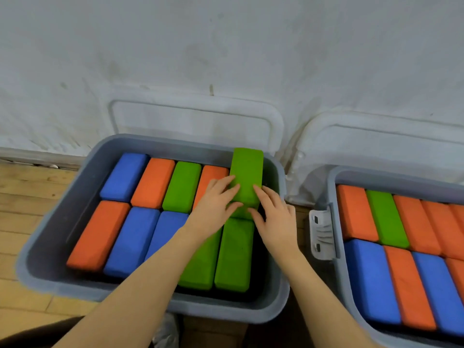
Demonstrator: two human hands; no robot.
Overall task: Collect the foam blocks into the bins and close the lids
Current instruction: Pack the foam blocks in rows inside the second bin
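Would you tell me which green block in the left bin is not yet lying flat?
The green block at the back right corner, held by both hands, left hand and right hand. It tilts up over the bin's rim; the others lie flat.

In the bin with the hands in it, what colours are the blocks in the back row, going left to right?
Blue foam block → orange foam block → green foam block → second orange foam block, partly under the left hand → tilted green foam block, which both hands hold, the right hand on its right side.

A plain indoor room, its kind unclear. A scuffed white wall [226, 46] meets a wooden plank floor [27, 212].
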